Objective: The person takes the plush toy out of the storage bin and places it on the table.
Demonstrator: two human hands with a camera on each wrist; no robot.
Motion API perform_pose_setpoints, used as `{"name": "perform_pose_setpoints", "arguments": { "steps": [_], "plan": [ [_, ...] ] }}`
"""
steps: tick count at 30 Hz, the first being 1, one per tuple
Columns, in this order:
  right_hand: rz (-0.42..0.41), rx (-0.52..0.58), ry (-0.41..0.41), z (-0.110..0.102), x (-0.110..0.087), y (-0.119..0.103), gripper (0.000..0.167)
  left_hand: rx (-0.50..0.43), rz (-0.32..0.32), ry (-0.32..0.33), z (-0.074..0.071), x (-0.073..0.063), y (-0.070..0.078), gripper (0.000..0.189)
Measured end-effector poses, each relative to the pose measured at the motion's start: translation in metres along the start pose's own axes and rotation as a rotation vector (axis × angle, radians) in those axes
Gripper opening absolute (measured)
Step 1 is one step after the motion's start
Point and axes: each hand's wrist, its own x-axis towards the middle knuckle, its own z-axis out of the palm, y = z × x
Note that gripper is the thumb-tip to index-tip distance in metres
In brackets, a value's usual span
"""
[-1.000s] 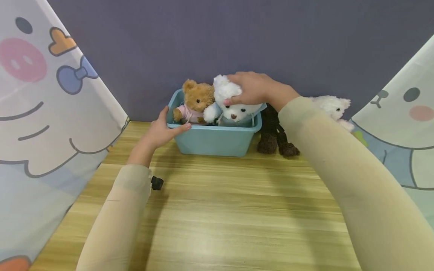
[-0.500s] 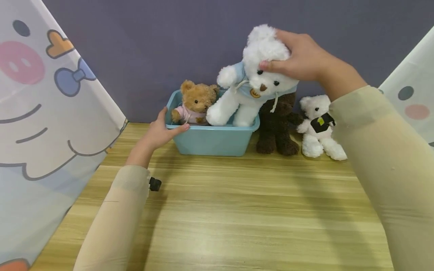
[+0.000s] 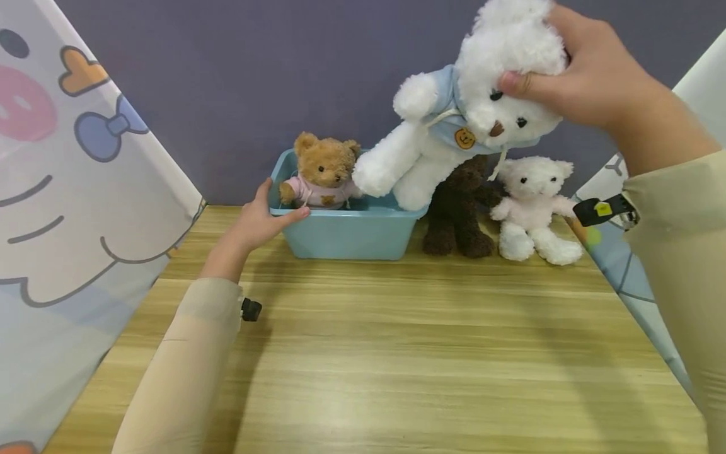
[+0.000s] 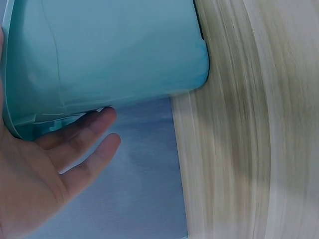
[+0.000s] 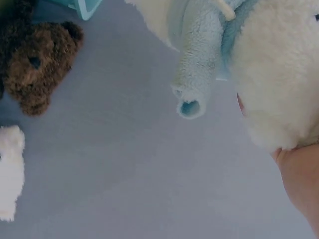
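Observation:
My right hand [image 3: 595,72] grips a white teddy bear [image 3: 437,151] by its head, thumb across the face beside one eye. The bear wears a light blue hoodie and hangs tilted, its feet at the right part of a light blue plastic tub [image 3: 351,236]. In the right wrist view a blue sleeve [image 5: 194,74] hangs below the white head [image 5: 279,69]. My left hand [image 3: 252,221] holds the tub's left corner, thumb along the front rim; the left wrist view has its fingers [image 4: 82,142] against the outer wall. A brown teddy bear [image 3: 326,167] in a pink top sits inside the tub.
Right of the tub, a dark brown teddy bear [image 3: 459,221] and a smaller white bear [image 3: 533,202] in pale pink sit on the wooden table [image 3: 397,353]. A grey cloth wall [image 3: 227,94] stands behind, with cartoon-printed cloth [image 3: 62,208] at the sides.
My right hand has lifted the white teddy bear up and to the right, from sitting in the tub to hanging over it. My left hand has stayed on the tub's corner.

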Motion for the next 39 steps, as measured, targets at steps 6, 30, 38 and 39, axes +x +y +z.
{"name": "perform_pose_setpoints", "arguments": {
  "steps": [6, 30, 38, 39],
  "plan": [
    [-0.079, -0.070, 0.095, -0.018, -0.014, 0.007, 0.047, 0.022, -0.018, -0.003, 0.001, -0.003, 0.001, 0.137],
    [-0.403, -0.505, -0.316, 0.049, -0.096, 0.033, 0.073, 0.018, -0.016, 0.001, 0.003, 0.000, 0.001, 0.138],
    [-0.536, -0.613, -0.418, 0.081, -0.107, 0.013, 0.079, 0.009, -0.005, 0.015, 0.001, -0.001, 0.001, 0.133],
    [-0.557, -0.624, -0.430, 0.083, -0.108, 0.012, 0.079, 0.010, -0.003, 0.018, 0.000, -0.001, 0.001, 0.134]
  ]
}}
